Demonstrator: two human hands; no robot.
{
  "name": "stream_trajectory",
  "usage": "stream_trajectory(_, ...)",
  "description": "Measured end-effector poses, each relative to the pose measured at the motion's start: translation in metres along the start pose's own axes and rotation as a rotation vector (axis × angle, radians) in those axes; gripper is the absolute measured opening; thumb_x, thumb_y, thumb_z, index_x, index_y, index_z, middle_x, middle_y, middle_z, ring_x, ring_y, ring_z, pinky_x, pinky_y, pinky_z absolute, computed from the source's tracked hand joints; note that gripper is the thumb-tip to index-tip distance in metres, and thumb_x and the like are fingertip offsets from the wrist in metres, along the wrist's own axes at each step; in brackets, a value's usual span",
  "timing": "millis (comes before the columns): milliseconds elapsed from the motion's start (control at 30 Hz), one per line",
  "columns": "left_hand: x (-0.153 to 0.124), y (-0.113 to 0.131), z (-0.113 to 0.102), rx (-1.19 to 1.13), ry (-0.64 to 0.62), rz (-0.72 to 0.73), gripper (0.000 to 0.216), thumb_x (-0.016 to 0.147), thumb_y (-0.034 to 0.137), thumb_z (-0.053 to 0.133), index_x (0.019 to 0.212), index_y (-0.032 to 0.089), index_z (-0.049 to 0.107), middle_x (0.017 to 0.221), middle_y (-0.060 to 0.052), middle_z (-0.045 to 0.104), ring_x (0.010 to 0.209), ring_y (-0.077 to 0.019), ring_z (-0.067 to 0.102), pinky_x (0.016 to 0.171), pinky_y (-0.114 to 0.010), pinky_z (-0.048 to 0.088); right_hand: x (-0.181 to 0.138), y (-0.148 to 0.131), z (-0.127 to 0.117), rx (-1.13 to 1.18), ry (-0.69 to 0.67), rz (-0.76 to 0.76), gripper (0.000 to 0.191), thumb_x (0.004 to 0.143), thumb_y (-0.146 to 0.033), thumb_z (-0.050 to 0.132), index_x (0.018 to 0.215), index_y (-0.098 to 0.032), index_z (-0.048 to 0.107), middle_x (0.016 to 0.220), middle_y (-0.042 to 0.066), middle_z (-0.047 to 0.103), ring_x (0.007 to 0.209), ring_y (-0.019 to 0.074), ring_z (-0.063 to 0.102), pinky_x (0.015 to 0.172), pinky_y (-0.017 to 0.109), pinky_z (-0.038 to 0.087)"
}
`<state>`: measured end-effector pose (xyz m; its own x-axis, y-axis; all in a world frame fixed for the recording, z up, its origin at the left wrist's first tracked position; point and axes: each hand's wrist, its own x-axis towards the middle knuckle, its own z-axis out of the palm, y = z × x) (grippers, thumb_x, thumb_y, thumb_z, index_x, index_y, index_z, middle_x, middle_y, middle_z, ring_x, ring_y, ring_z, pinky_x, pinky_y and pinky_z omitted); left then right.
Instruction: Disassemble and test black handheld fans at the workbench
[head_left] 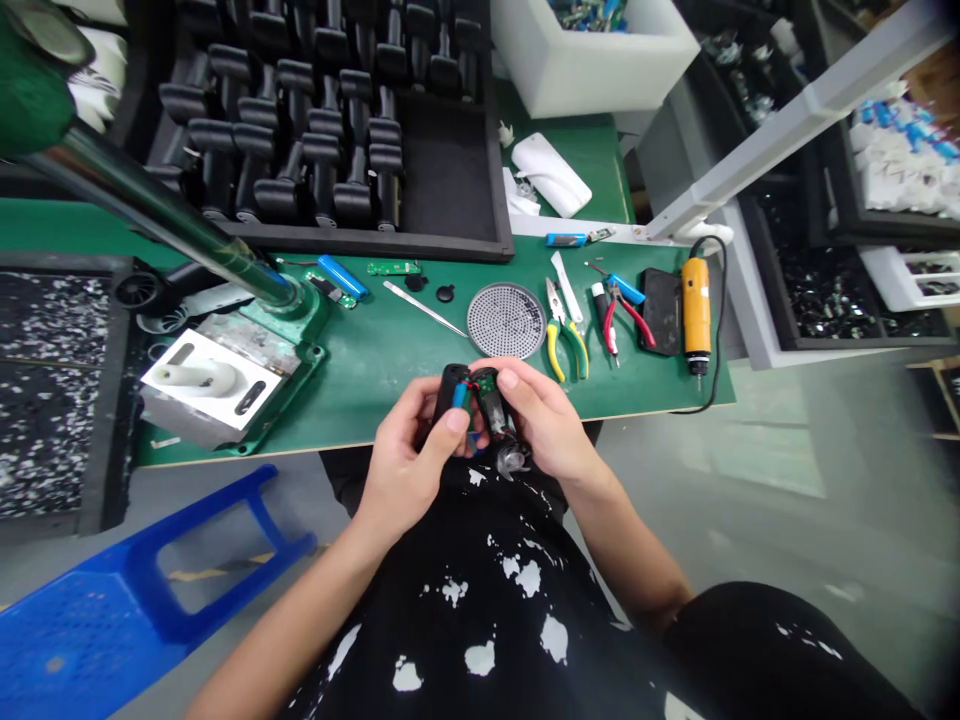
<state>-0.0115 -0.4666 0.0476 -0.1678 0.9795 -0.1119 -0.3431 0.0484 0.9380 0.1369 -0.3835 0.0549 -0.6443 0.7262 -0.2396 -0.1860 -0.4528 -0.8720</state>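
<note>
both, left hand (405,460) and right hand (544,420), curl their fingers (510,380) shut around an opened black device (480,405) with a blue battery (459,395), at a green workbench's (360,390) near edge. yellow-handled pliers (562,335) lie beyond.

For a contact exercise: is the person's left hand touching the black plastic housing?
Touching: the head view shows the left hand wrapped around the black plastic housing, its fingers gripping the side.
</note>
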Motion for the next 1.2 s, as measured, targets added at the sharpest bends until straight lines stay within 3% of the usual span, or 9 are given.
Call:
stream_trajectory(133,-0.002,-0.005,0.001,-0.166,0.019,-0.124,0.021,0.108,0.039,0.056,0.111,0.020,0.065,0.079,-0.001,0.066,0.068,-0.0138,0.063,0.067,-0.027,0.053,-0.002,-0.002,0.004,-0.049,-0.023,0.007,0.028,0.109,-0.049,0.051,0.122,-0.026,0.060,0.069,-0.003,0.067,0.057,0.0164,0.067,0.055,0.030,0.054)
stream_trajectory(233,-0.003,-0.008,0.000,-0.254,0.003,-0.233,0.026,0.107,0.043,0.054,0.111,0.019,0.064,0.076,-0.001,0.065,0.062,-0.0143,0.062,0.060,-0.027,0.054,-0.004,-0.007,0.006,-0.242,-0.001,0.005,0.034,0.110,-0.052,0.044,0.131,-0.028,0.056,0.072,-0.003,0.067,0.066,0.0191,0.070,0.066,0.036,0.060)
stream_trajectory(333,-0.003,-0.007,-0.001,-0.306,0.022,-0.299,0.025,0.105,0.042,0.059,0.109,0.018,0.064,0.078,-0.001,0.063,0.061,-0.0140,0.060,0.054,-0.026,0.053,-0.005,-0.014,0.005,-0.625,0.041,-0.101,0.045,0.103,-0.052,0.061,0.142,-0.031,0.055,0.102,0.003,0.072,0.094,0.0222,0.073,0.094,0.046,0.060)
stream_trajectory(400,-0.002,-0.004,0.000,-0.333,0.045,-0.352,0.024,0.104,0.041,0.060,0.109,0.019,0.064,0.081,-0.001,0.062,0.061,-0.0120,0.057,0.053,-0.024,0.051,-0.005,-0.017,0.003,-0.879,-0.024,-0.156,0.071,0.090,-0.053,0.078,0.152,-0.034,0.049,0.127,0.006,0.067,0.108,0.0258,0.070,0.099,0.048,0.059)
stream_trajectory(500,0.000,0.001,0.000,-0.327,0.043,-0.412,0.024,0.105,0.042,0.058,0.105,0.019,0.065,0.080,0.000,0.060,0.059,-0.0097,0.051,0.054,-0.022,0.050,-0.004,-0.020,0.000,-1.116,-0.127,-0.169,0.089,0.083,-0.058,0.084,0.157,-0.031,0.043,0.135,0.008,0.061,0.107,0.0269,0.069,0.090,0.046,0.062)
stream_trajectory(767,0.001,0.003,-0.003,-0.157,0.044,-0.383,0.026,0.101,0.047,0.064,0.100,0.021,0.067,0.087,-0.002,0.063,0.061,-0.0113,0.052,0.054,-0.024,0.048,-0.001,-0.028,-0.004,-1.386,-0.178,-0.314,0.070,0.092,-0.061,0.071,0.143,-0.015,0.055,0.126,0.012,0.066,0.098,0.0263,0.070,0.079,0.040,0.058)
stream_trajectory(967,-0.002,-0.007,-0.011,-0.018,0.039,-0.330,0.028,0.102,0.049,0.062,0.102,0.022,0.070,0.083,-0.002,0.061,0.066,-0.0155,0.054,0.058,-0.025,0.048,0.005,-0.024,0.002,-1.561,-0.164,-0.355,0.058,0.084,-0.058,0.066,0.120,-0.012,0.064,0.106,0.011,0.066,0.072,0.0192,0.058,0.053,0.032,0.035)
stream_trajectory(1100,-0.004,-0.012,-0.013,0.090,0.021,-0.278,0.028,0.104,0.045,0.059,0.102,0.020,0.071,0.083,-0.002,0.062,0.073,-0.0165,0.055,0.065,-0.026,0.049,0.006,-0.020,0.004,-1.628,-0.168,-0.368,0.056,0.080,-0.057,0.062,0.112,-0.011,0.063,0.096,0.009,0.062,0.065,0.0161,0.048,0.049,0.031,0.023)
stream_trajectory(1200,-0.004,-0.013,-0.011,0.075,-0.001,-0.288,0.030,0.104,0.047,0.058,0.101,0.020,0.071,0.082,-0.002,0.063,0.066,-0.0154,0.054,0.060,-0.026,0.048,0.005,-0.018,0.002,-1.658,-0.170,-0.384,0.056,0.080,-0.058,0.061,0.110,-0.011,0.063,0.095,0.010,0.061,0.064,0.0156,0.045,0.049,0.031,0.021)
